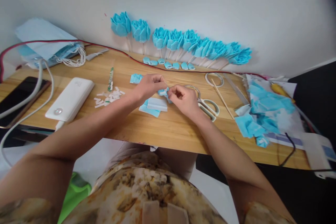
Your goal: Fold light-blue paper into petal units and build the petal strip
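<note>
Between my two hands is a small folded blue petal (163, 92) with white on it, of paper or thin fabric. My left hand (151, 85) pinches it from the left, fingers closed. From the right, my right hand (183, 98) grips its other side with thumb and fingertips together. Flat blue and white pieces (156, 105) lie on the table just below the hands. Another pleated blue piece (135, 78) rests beside my left hand. Scissors (210, 107) with pale handles lie by my right hand, partly hidden by it.
Blue flowers on sticks (160, 38) lean along the wall, with several folded petals (168, 65) before them. Left are white strips (109, 97), a power bank (70, 98), a phone (15, 94) and face masks (44, 40). Right are a tape roll (222, 81), a wooden stick (223, 98) and blue scraps (270, 101).
</note>
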{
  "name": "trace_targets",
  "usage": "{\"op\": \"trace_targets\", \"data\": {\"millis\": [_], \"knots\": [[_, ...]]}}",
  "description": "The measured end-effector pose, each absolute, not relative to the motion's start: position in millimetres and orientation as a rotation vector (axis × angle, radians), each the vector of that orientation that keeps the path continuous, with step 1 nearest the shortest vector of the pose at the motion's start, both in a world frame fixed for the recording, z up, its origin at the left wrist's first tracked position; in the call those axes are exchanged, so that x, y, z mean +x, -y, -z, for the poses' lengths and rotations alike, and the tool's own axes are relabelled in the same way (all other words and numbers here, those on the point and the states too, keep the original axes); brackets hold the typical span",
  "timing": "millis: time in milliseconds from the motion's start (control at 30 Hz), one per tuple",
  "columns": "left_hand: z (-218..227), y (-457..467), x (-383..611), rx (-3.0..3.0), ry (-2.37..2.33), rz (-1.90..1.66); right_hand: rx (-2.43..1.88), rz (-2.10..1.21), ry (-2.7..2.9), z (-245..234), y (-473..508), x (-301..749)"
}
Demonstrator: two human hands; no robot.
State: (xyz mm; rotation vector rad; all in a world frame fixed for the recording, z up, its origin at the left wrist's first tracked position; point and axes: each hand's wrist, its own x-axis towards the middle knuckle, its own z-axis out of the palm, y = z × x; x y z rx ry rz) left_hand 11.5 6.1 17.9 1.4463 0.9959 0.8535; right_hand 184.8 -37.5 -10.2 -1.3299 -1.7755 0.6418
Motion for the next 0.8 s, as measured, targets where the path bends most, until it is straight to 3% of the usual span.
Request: {"op": "trace_targets", "data": {"millis": [233, 800], "knots": [[-15, -6, 13, 1.406, -0.941, -0.865, -1.244, -0.884, 1.678, 6, 38, 188], [2, -6, 4, 1.336, -0.844, -0.897, -1.286, -0.677, 1.726, 7, 37, 186]]}}
